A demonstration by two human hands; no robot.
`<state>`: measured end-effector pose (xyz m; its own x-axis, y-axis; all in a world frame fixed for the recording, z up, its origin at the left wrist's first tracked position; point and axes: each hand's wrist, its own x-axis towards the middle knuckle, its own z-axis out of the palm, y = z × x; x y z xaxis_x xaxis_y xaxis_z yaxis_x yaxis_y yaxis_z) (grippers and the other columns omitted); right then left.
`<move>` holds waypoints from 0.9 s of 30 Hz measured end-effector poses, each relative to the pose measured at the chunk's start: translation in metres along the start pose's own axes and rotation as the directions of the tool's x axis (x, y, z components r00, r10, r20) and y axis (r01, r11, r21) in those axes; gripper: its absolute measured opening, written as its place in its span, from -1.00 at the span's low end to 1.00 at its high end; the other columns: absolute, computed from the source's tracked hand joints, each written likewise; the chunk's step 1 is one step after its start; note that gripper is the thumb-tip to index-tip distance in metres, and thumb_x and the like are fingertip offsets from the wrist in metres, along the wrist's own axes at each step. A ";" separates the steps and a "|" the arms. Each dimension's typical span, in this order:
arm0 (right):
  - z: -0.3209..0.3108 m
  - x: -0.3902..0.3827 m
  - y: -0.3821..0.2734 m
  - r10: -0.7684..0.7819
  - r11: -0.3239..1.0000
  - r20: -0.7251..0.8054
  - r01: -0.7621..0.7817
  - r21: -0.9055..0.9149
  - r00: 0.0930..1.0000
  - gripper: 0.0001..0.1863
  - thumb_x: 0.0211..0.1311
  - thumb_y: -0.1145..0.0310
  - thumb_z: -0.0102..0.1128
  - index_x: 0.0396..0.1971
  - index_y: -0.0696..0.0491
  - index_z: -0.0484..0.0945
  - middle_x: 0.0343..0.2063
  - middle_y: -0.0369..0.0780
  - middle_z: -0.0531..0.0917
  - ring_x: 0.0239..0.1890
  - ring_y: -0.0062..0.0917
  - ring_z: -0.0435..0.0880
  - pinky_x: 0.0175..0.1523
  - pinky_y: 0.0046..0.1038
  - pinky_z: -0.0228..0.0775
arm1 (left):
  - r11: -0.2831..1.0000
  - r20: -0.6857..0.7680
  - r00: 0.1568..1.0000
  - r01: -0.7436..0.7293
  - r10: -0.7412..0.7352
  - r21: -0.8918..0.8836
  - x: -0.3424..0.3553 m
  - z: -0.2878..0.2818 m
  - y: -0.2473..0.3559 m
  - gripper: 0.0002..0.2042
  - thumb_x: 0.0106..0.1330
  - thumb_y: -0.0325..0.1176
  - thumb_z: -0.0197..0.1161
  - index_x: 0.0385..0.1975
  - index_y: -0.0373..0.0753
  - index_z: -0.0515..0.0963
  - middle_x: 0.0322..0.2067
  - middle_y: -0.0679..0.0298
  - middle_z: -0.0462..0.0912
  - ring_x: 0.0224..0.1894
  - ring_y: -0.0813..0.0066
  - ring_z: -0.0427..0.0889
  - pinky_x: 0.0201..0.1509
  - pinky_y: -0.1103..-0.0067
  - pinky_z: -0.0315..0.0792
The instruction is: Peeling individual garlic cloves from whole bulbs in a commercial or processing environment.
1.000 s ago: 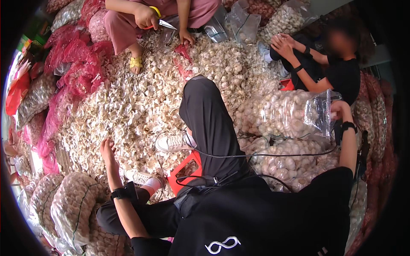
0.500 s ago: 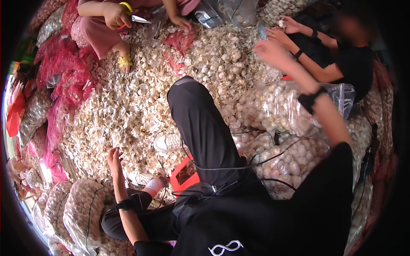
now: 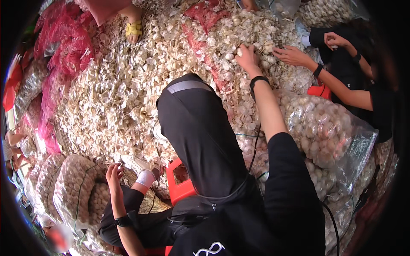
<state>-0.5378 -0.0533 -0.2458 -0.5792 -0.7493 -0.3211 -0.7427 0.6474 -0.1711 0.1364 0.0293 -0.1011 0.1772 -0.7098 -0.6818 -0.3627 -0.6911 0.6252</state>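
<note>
My right hand (image 3: 248,60) reaches far forward into the heap of garlic and dry skins (image 3: 128,91). Its fingers are closed round a whitish garlic bulb (image 3: 239,52), with another loose garlic bulb (image 3: 229,56) just left of it. Over my left leg hangs my left hand (image 3: 114,176), its fingers loosely bent and apart, with nothing seen in them. A co-worker's hand (image 3: 292,56) is stretched out over the garlic, close to the right of mine.
Clear bags of garlic (image 3: 318,128) lie along my right side. Filled sacks (image 3: 77,187) stand at the lower left, below pink netting (image 3: 70,64). A red stool (image 3: 177,183) shows beneath me. At the top is another person's yellow sandal (image 3: 133,29). A black cable (image 3: 256,149) runs near my right arm.
My right hand, raised and blurred near the co-worker's hands before, has come down left onto the garlic and grips a bulb. The view has shifted; the scissors at the top have left it.
</note>
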 end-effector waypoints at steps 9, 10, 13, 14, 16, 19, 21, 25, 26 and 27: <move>-0.080 -0.040 0.026 -0.040 -0.043 0.380 -0.381 0.924 0.924 -0.58 0.30 0.29 0.09 0.13 0.07 0.38 -0.13 -0.20 0.51 -0.38 -0.42 0.59 -0.42 -0.55 0.30 | 0.990 0.101 0.988 -0.112 0.121 -0.089 0.008 0.025 0.035 -0.77 0.40 -0.26 0.06 -0.11 -0.23 0.53 -0.14 0.32 0.62 -0.16 0.54 0.61 -0.19 0.63 0.41; -0.096 -0.051 0.012 -0.122 -0.058 0.360 -0.369 0.928 0.925 -0.60 0.33 0.31 0.06 0.14 0.05 0.38 -0.14 -0.22 0.51 -0.38 -0.43 0.58 -0.44 -0.57 0.26 | 0.991 0.116 0.986 -0.111 0.120 -0.078 0.005 0.028 0.044 -0.77 0.40 -0.26 0.06 -0.10 -0.24 0.53 -0.16 0.32 0.62 -0.15 0.56 0.60 -0.17 0.64 0.41; -0.164 -0.096 -0.039 -0.308 -0.060 0.297 -0.330 0.942 0.904 -0.63 0.36 0.34 0.02 0.14 0.00 0.38 -0.16 -0.26 0.53 -0.36 -0.48 0.57 -0.48 -0.64 0.18 | 0.954 0.147 0.947 -0.265 0.285 -0.141 -0.004 0.037 0.071 -0.79 0.40 -0.28 0.07 -0.15 -0.27 0.54 -0.21 0.32 0.61 -0.16 0.58 0.58 -0.14 0.66 0.38; -0.186 -0.108 -0.055 -0.418 -0.016 0.259 -0.292 0.956 0.871 -0.63 0.37 0.32 0.03 0.14 0.02 0.39 -0.17 -0.27 0.55 -0.34 -0.54 0.57 -0.47 -0.67 0.20 | 0.939 0.131 0.938 -0.297 0.321 -0.173 -0.005 0.039 0.076 -0.79 0.40 -0.30 0.07 -0.16 -0.28 0.53 -0.23 0.32 0.61 -0.17 0.57 0.57 -0.14 0.65 0.38; -0.227 -0.147 -0.106 -0.565 0.042 0.217 -0.234 0.971 0.796 -0.64 0.37 0.31 0.03 0.13 0.03 0.39 -0.19 -0.29 0.57 -0.32 -0.59 0.57 -0.47 -0.70 0.23 | 0.881 0.116 0.886 -0.417 0.449 -0.222 -0.011 0.046 0.093 -0.79 0.41 -0.31 0.06 -0.15 -0.30 0.52 -0.24 0.31 0.61 -0.19 0.57 0.57 -0.14 0.64 0.39; -0.255 -0.212 -0.183 -0.717 0.272 0.190 0.018 0.962 0.671 -0.55 0.33 0.27 0.12 0.14 0.13 0.36 -0.19 -0.23 0.65 -0.37 -0.73 0.58 -0.39 -0.76 0.38 | 0.766 0.106 0.795 -0.526 0.597 -0.370 -0.041 0.062 0.135 -0.78 0.42 -0.31 0.05 -0.14 -0.33 0.52 -0.24 0.25 0.60 -0.21 0.55 0.57 -0.12 0.62 0.40; -0.247 -0.260 -0.249 -0.739 0.348 0.174 0.148 0.926 0.651 -0.62 0.22 0.39 0.28 0.03 0.15 0.53 -0.40 -0.45 0.63 -0.45 -0.87 0.49 -0.43 -0.77 0.28 | 0.713 0.145 0.722 -0.594 0.677 -0.373 -0.051 0.064 0.141 -0.62 0.45 -0.09 -0.02 0.02 -0.29 0.42 -0.20 0.22 0.61 -0.27 0.51 0.58 -0.19 0.58 0.43; -0.190 -0.300 -0.343 -0.957 0.008 -0.239 0.837 0.548 0.165 -0.57 0.04 0.53 0.32 0.00 0.11 0.56 -0.09 -0.19 0.59 -0.21 -0.51 0.64 -0.16 -0.52 0.49 | 0.567 0.358 0.698 -0.084 0.621 -0.819 -0.075 0.057 0.161 -0.46 0.47 0.12 -0.22 0.17 -0.21 0.27 -0.10 0.26 0.50 -0.26 0.53 0.55 -0.21 0.57 0.44; -0.172 -0.303 -0.360 -0.974 -0.048 -0.219 0.880 0.473 0.065 -0.52 0.00 0.53 0.32 0.02 0.11 0.55 -0.01 -0.13 0.54 -0.08 -0.40 0.59 -0.05 -0.44 0.46 | 0.518 0.305 0.720 -0.090 0.624 -0.850 -0.072 0.052 0.163 -0.48 0.47 0.12 -0.21 0.16 -0.19 0.28 -0.09 0.27 0.49 -0.22 0.53 0.54 -0.19 0.57 0.44; -0.157 -0.308 -0.376 -0.980 -0.107 -0.194 0.913 0.395 -0.031 -0.48 -0.04 0.53 0.32 0.04 0.11 0.53 0.07 -0.07 0.48 0.04 -0.29 0.55 0.06 -0.36 0.44 | 0.469 0.254 0.739 -0.095 0.624 -0.878 -0.067 0.048 0.162 -0.49 0.47 0.12 -0.20 0.15 -0.16 0.29 -0.08 0.28 0.47 -0.19 0.52 0.53 -0.16 0.57 0.43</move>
<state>-0.1328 -0.0882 0.0639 0.6806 -0.6388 0.3587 -0.3165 -0.6979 -0.6425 0.0221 -0.0289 0.0280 -0.3277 -0.9212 -0.2098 0.6165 -0.3768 0.6914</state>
